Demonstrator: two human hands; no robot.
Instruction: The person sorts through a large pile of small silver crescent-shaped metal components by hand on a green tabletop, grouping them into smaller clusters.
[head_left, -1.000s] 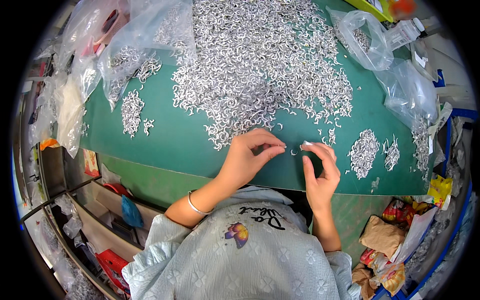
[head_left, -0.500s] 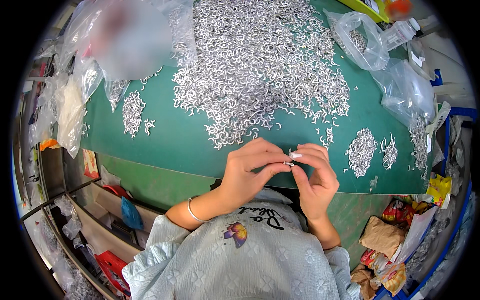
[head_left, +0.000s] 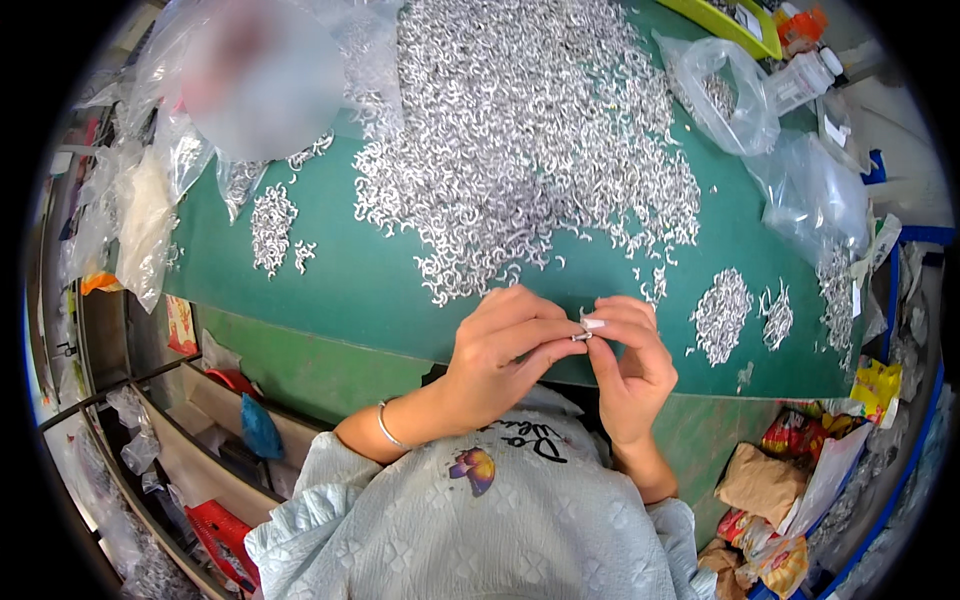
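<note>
At the near edge of the green table, my left hand (head_left: 492, 345) and my right hand (head_left: 636, 372) meet fingertip to fingertip. Thumb and fingers of both are pinched on a small silver curved metal piece (head_left: 581, 337), mostly covered by the fingertips. Its exact shape, and whether more than one piece is held, I cannot make out. Beyond my hands spreads a large heap of similar crescent-shaped silver pieces (head_left: 530, 140). To the right lie a small oval pile (head_left: 722, 316) and a narrower one (head_left: 776, 318) of silver pieces.
Another small pile (head_left: 272, 228) lies left of the heap. Clear plastic bags (head_left: 815, 190) sit at the right, near a white bottle (head_left: 803, 80) and a yellow-green tray (head_left: 735, 25). More bags (head_left: 145, 220) hang at the left. Below are a shelf with a red basket (head_left: 222, 540) and brown paper packets (head_left: 762, 478).
The table and its piles sit slightly lower in the picture, as the view has shifted a little. Both hands stay pinched together, with only a small shift of the fingertips and the piece.
</note>
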